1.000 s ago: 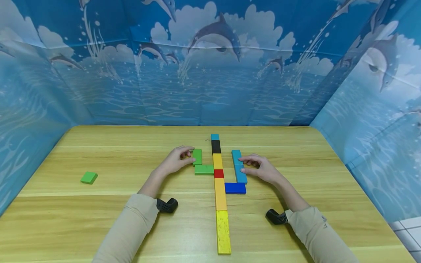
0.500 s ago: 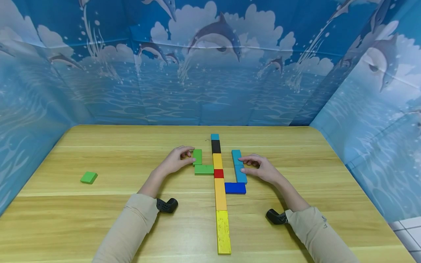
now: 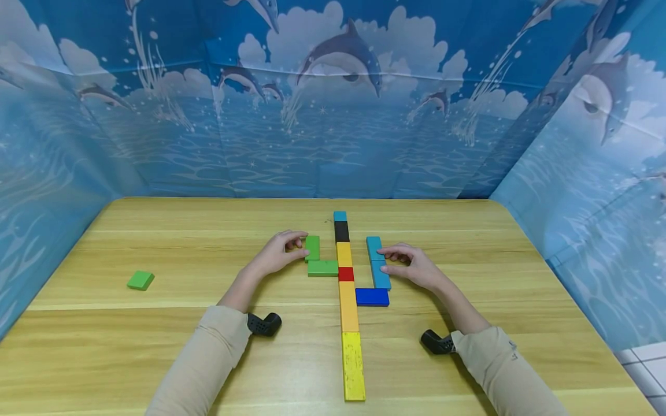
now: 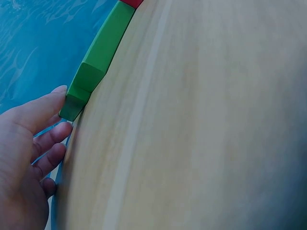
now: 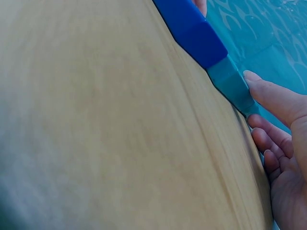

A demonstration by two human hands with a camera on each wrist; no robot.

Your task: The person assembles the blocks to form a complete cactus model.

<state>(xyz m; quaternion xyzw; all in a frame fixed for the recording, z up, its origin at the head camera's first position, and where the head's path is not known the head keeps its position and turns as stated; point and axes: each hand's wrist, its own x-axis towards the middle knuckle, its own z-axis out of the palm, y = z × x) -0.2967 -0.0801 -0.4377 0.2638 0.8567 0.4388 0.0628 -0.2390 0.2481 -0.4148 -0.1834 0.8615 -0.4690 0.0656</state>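
My left hand (image 3: 278, 253) touches the outer long side of an upright green block (image 3: 312, 248) with thumb and fingertips; the fingers are bent a little, not around it. Below that block, a second green block (image 3: 323, 268) lies crosswise against the central column. On the other side, my right hand (image 3: 413, 266) touches the outer side of two light blue blocks (image 3: 381, 274) set end to end, thumb on the nearer one. A dark blue block (image 3: 372, 297) lies crosswise beneath them, against the column. In the right wrist view the thumb (image 5: 273, 96) lies along the light blue block's edge.
The central column runs from a small light blue block (image 3: 340, 216) through black (image 3: 341, 231), yellow-orange and red (image 3: 346, 274) pieces to a long yellow block (image 3: 354, 367). A loose green block (image 3: 140, 281) lies at the left of the wooden table (image 3: 93, 346). Dolphin-printed cloth hangs behind.
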